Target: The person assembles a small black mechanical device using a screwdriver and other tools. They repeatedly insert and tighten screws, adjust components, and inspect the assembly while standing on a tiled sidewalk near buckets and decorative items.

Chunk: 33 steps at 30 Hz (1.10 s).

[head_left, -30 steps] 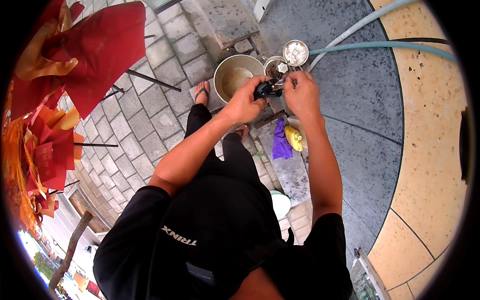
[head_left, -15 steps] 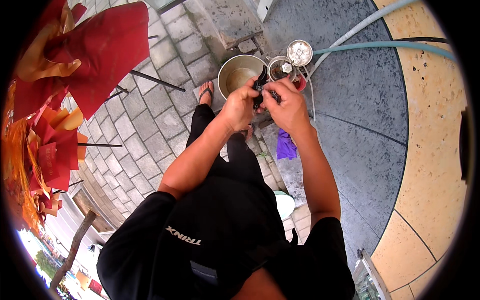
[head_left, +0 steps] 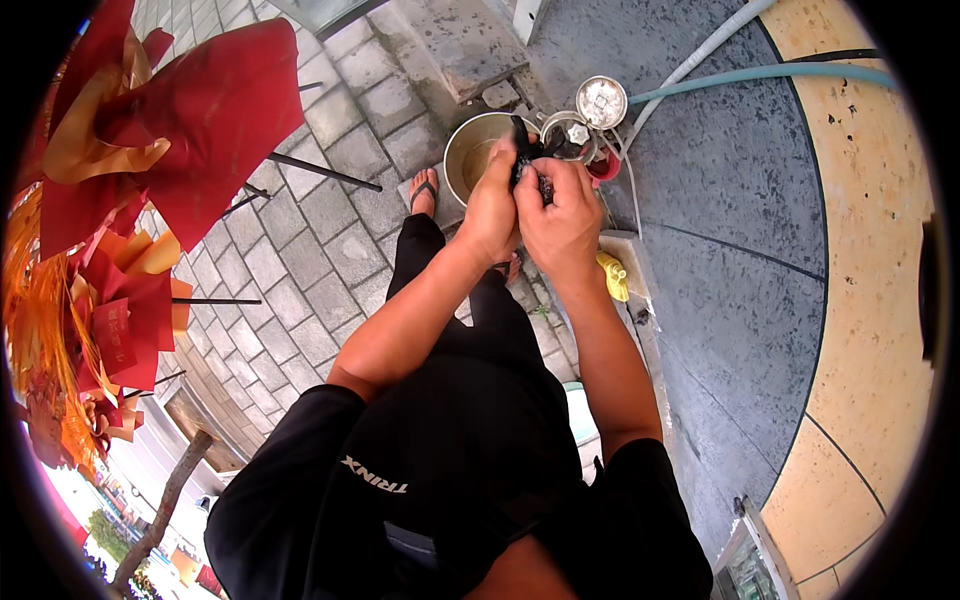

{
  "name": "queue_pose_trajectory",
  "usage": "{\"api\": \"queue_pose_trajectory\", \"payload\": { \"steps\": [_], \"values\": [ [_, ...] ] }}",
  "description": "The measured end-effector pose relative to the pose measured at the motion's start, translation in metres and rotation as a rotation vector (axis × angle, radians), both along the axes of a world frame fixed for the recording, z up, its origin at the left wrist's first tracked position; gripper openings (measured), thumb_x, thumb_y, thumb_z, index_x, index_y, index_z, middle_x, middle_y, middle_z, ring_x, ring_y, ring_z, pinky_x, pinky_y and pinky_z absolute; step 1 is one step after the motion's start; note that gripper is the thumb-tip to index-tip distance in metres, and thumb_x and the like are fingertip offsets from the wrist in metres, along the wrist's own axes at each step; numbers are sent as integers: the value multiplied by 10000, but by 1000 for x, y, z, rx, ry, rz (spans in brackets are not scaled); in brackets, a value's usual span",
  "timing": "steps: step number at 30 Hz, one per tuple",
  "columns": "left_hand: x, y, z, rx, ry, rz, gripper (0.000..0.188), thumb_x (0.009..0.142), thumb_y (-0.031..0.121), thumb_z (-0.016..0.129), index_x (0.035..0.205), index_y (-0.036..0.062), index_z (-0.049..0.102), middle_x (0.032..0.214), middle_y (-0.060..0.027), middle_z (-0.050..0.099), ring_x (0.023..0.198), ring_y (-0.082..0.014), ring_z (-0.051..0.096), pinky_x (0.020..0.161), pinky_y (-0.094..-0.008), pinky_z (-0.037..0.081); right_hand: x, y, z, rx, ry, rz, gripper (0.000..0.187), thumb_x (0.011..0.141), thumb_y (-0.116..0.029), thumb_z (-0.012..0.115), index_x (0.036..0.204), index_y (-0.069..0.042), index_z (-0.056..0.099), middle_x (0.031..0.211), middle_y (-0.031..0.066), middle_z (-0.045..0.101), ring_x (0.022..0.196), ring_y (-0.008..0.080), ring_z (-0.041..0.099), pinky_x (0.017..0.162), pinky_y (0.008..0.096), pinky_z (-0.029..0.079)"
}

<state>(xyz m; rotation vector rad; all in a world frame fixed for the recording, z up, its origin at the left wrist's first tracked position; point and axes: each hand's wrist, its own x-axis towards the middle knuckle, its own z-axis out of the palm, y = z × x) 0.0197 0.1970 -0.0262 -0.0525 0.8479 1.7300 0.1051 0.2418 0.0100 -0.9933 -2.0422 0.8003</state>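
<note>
A small black thing (head_left: 527,145) with strap-like ends is held between my two hands, partly covered by my fingers, so its kind is unclear. My left hand (head_left: 490,205) grips its left side, thumb up. The fingers of my right hand (head_left: 560,210) are pinched on its lower part, where a dark, glossy bit (head_left: 545,188) shows. Both hands are close together over the near rim of a metal basin (head_left: 452,155). Just right of the basin stand a round metal pot (head_left: 572,152) and a round dish with white contents (head_left: 602,100).
A red container (head_left: 607,167) is partly hidden behind the pot. Near my right forearm lies a yellow bottle (head_left: 613,277). A blue-green hose (head_left: 740,83) and a grey hose (head_left: 700,55) run off right. Red-wrapped bouquets (head_left: 200,120) on thin black legs stand left, over paving.
My left hand has turned more upright and my right hand has moved slightly closer, both still on the black thing. The purple piece by my right forearm no longer shows; a yellow bottle does.
</note>
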Motion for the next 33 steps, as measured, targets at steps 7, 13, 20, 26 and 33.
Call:
{"api": "queue_pose_trajectory", "payload": {
  "steps": [7, 13, 20, 26, 33],
  "values": [
    [2, -4, -13, -83, 730, 26, 420, 1151, 353, 290, 1380, 54, 477, 1260, -63, 556, 1133, -148, 543, 1021, -305, 447, -12, 2, -7, -420, 135, -182, 149, 873, -122, 737, 942, -1, 684, 853, 149, 706, 740, 272, 699, 682, 383, 551],
    [-4, -6, -3, -50, -25, 22, 378, 1142, 395, 343, 1266, 116, 566, 1184, -55, 615, 1018, -187, 574, 949, -361, 490, 27, 20, -9, 164, -129, 426, 116, 873, -44, 695, 963, -46, 620, 893, 133, 603, 794, 360, 645, 696, 469, 529],
    [-27, -14, -21, 0, -358, -170, 382, 1125, 437, 364, 1237, 163, 605, 1169, -63, 660, 968, -221, 616, 879, -428, 519, 41, 42, -5, -16, -124, 99, 143, 869, -72, 743, 990, -51, 670, 946, 106, 658, 854, 322, 684, 747, 425, 551],
    [-8, -7, 7, -202, -292, -26, 363, 1129, 426, 361, 1214, 156, 588, 1115, -54, 658, 890, -210, 618, 772, -386, 497, 39, 27, -12, 121, -180, 425, 114, 857, -54, 715, 965, -51, 675, 932, 117, 643, 826, 360, 661, 727, 454, 538],
    [-21, -19, -12, -41, -346, -112, 323, 1097, 412, 472, 1196, 148, 630, 1094, -71, 682, 909, -233, 622, 757, -380, 511, 48, 28, -5, -218, 0, 214, 124, 885, -52, 719, 1000, -35, 677, 948, 132, 655, 805, 354, 680, 695, 428, 555]
  ]
}}
